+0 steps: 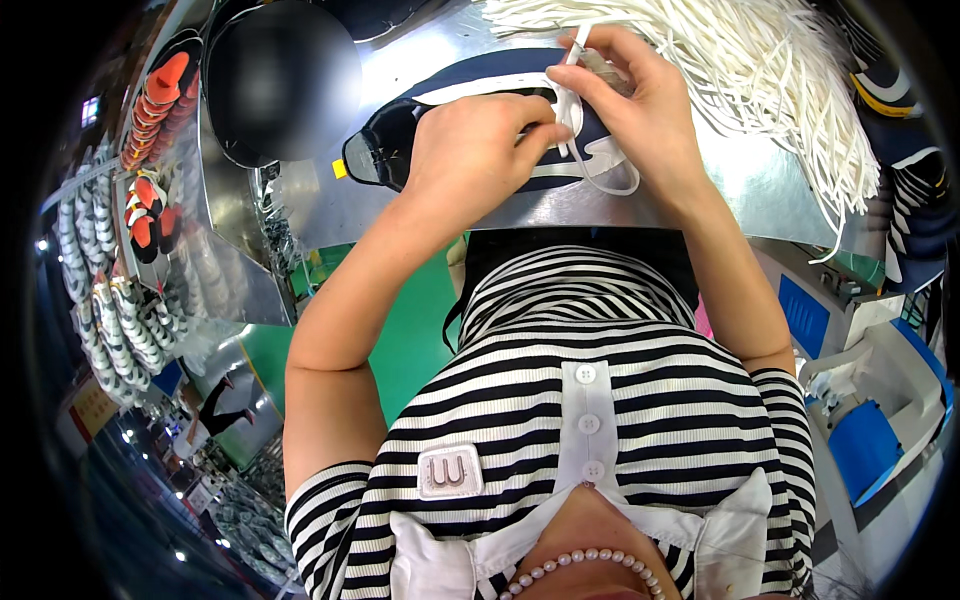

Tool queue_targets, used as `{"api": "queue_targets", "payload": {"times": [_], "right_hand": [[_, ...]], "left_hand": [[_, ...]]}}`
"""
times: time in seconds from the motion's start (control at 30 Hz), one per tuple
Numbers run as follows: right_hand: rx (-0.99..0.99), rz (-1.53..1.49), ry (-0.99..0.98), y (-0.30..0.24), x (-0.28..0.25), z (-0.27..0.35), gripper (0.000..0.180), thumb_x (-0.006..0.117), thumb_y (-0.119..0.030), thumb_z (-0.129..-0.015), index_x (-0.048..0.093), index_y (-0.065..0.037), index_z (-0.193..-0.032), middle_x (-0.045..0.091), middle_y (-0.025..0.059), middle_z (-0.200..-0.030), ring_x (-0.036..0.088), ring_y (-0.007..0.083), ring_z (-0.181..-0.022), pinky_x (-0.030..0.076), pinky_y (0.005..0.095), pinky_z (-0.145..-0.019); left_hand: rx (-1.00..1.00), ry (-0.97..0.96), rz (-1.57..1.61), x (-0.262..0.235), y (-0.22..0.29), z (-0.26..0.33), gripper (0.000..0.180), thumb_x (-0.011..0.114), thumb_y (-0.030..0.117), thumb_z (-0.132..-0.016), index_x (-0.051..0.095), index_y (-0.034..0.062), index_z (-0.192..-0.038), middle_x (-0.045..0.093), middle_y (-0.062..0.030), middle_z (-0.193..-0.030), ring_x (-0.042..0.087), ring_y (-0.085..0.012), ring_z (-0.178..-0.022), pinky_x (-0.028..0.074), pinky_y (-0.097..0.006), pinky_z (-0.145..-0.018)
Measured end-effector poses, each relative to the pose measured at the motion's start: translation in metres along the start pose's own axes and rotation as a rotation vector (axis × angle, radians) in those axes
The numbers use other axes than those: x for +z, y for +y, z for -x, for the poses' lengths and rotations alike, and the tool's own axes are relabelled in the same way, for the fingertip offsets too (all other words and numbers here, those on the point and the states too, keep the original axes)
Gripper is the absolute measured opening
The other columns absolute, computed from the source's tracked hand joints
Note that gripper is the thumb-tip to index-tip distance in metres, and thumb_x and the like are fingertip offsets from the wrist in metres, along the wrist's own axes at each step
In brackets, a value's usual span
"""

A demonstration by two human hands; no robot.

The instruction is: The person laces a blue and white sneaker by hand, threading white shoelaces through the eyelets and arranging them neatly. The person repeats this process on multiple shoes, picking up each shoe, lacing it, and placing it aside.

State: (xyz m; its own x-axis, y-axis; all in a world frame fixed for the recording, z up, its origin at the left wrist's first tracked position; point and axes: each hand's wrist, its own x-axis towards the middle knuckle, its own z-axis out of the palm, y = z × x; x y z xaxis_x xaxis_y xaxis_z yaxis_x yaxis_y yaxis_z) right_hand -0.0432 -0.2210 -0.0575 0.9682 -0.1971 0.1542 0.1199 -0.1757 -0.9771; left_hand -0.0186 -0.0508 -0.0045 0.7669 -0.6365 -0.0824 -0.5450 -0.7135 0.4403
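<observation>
Your left hand (478, 150) rests on a dark navy shoe (470, 110) with white trim, its fingers curled shut and pinching a white shoelace (572, 120) at the shoe's middle. Your right hand (640, 110) sits just beside it, fingers closed on the same lace and holding its stiff tip up above the shoe. The shoe lies under both hands on the shiny metal surface (760, 180). Beyond your right fingers spreads a heap of loose white laces (760, 60).

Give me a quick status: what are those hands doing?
Left hand pressing navy shoe down. Right hand pinching white lace at the shoe. Lace pile beside, not blocking.
</observation>
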Motion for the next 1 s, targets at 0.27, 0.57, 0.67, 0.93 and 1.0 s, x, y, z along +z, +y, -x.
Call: {"api": "queue_targets", "payload": {"times": [0.27,0.57,0.67,0.93,1.0], "right_hand": [[0.228,0.016,-0.238,-0.022,-0.033,0.054,0.016,0.065,-0.013,-0.094,0.059,0.001,-0.096,0.070,0.0132,-0.085,0.070,0.0210,-0.078,0.052,0.0301,-0.068],[0.152,0.163,-0.238,-0.012,-0.026,0.053,0.014,0.067,-0.012,-0.090,0.060,-0.001,-0.093,0.069,0.0118,-0.073,0.067,0.0257,-0.062,0.050,0.0343,-0.058],[0.122,0.281,-0.257,-0.016,-0.022,0.050,0.015,0.068,-0.011,-0.088,0.058,-0.001,-0.091,0.066,0.0137,-0.070,0.066,0.0313,-0.062,0.050,0.0385,-0.057],[-0.098,0.485,-0.083,-0.003,0.024,0.043,0.023,0.066,-0.011,-0.087,0.046,0.001,-0.088,0.061,0.0187,-0.063,0.064,0.0380,-0.058,0.052,0.0456,-0.054],[-0.016,0.454,-0.163,-0.013,0.013,0.049,0.021,0.067,-0.012,-0.088,0.050,0.000,-0.093,0.063,0.0183,-0.069,0.065,0.0354,-0.063,0.052,0.0426,-0.058]], "left_hand": [[0.049,0.067,0.063,0.005,-0.010,-0.006,0.022,0.071,0.030,-0.087,0.073,0.0075,-0.090,0.068,-0.0089,-0.074,0.060,-0.0248,-0.059,0.047,-0.033,-0.057],[-0.022,-0.046,0.123,0.000,-0.009,-0.008,0.022,0.072,0.026,-0.087,0.072,0.0042,-0.093,0.068,-0.0084,-0.075,0.061,-0.0174,-0.063,0.047,-0.030,-0.061],[-0.093,-0.173,0.274,-0.006,-0.014,-0.008,0.023,0.073,0.019,-0.085,0.071,0.0021,-0.100,0.069,-0.0094,-0.080,0.063,-0.0155,-0.071,0.050,-0.028,-0.069],[0.119,0.038,0.101,0.010,-0.009,0.009,0.024,0.069,0.003,-0.081,0.068,0.0032,-0.105,0.067,-0.0125,-0.091,0.067,-0.0304,-0.082,0.053,-0.036,-0.074],[0.190,0.116,0.065,0.009,-0.010,0.014,0.024,0.068,0.002,-0.081,0.068,0.0030,-0.105,0.065,-0.0122,-0.086,0.065,-0.0310,-0.077,0.051,-0.037,-0.070]]}}
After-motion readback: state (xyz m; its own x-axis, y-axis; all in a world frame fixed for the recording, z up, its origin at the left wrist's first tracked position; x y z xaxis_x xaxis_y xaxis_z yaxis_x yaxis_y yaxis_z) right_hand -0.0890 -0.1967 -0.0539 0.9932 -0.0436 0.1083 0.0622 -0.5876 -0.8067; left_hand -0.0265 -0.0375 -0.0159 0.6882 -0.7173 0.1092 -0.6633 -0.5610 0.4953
